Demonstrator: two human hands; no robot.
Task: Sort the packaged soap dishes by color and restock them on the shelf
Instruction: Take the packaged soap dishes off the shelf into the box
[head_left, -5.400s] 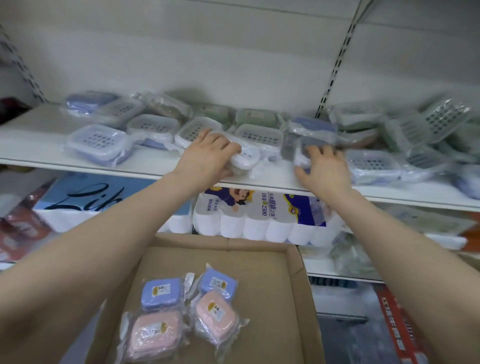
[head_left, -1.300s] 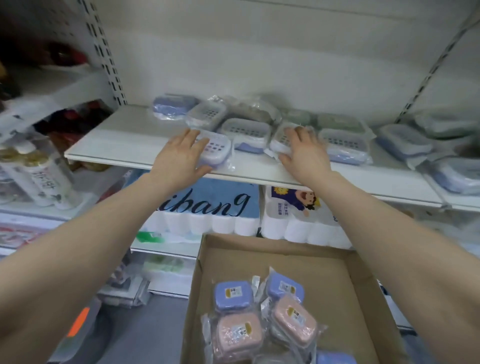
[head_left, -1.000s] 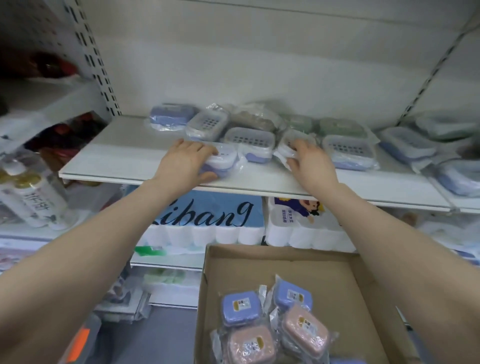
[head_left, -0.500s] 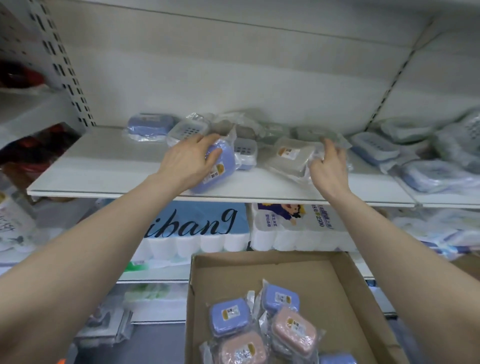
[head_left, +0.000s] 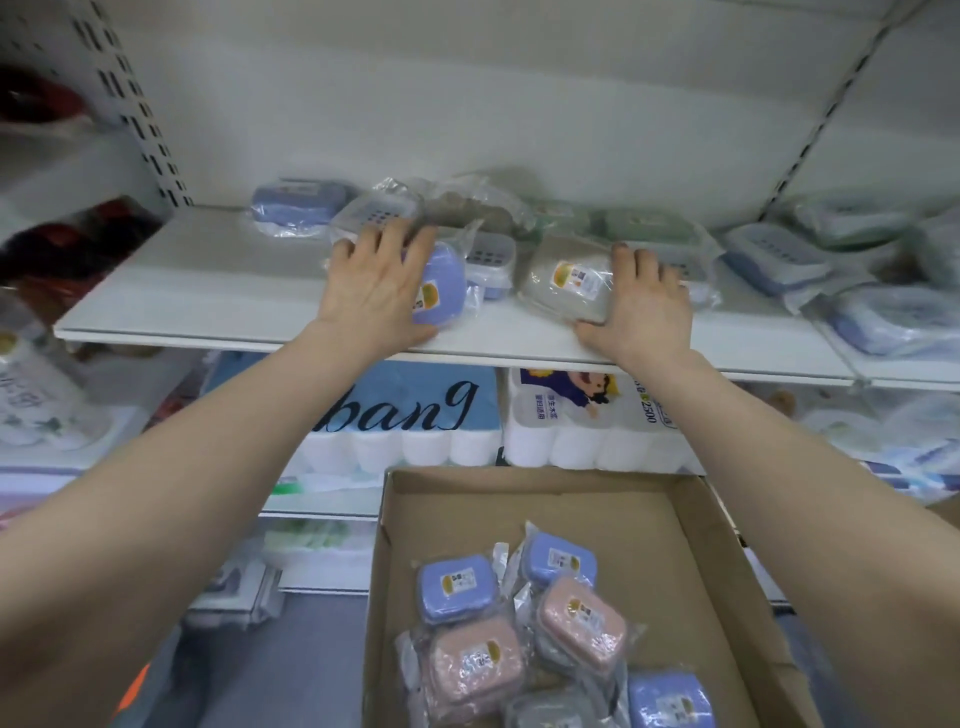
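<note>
Now tilted up on edge, label side facing out, where both lay flat with grilles up a second ago: blue soap dish (head_left: 439, 291) under the left hand (head_left: 382, 283), grey soap dish (head_left: 569, 283) against the right hand (head_left: 641, 306). Left fingers spread and pressed over the blue pack, thumb low on the white shelf (head_left: 208, 280); a firm clasp cannot be told. Right palm flat against the grey pack's right side, thumb on the shelf edge, not closed round it. Hands well apart, a grille-topped dish (head_left: 488, 260) between and behind. More wrapped dishes bunched along the shelf back and off right. Below, cardboard box (head_left: 696, 545) holding blue and pink packs (head_left: 579, 626). Toilet roll packs (head_left: 587, 431) on the lower shelf.
</note>
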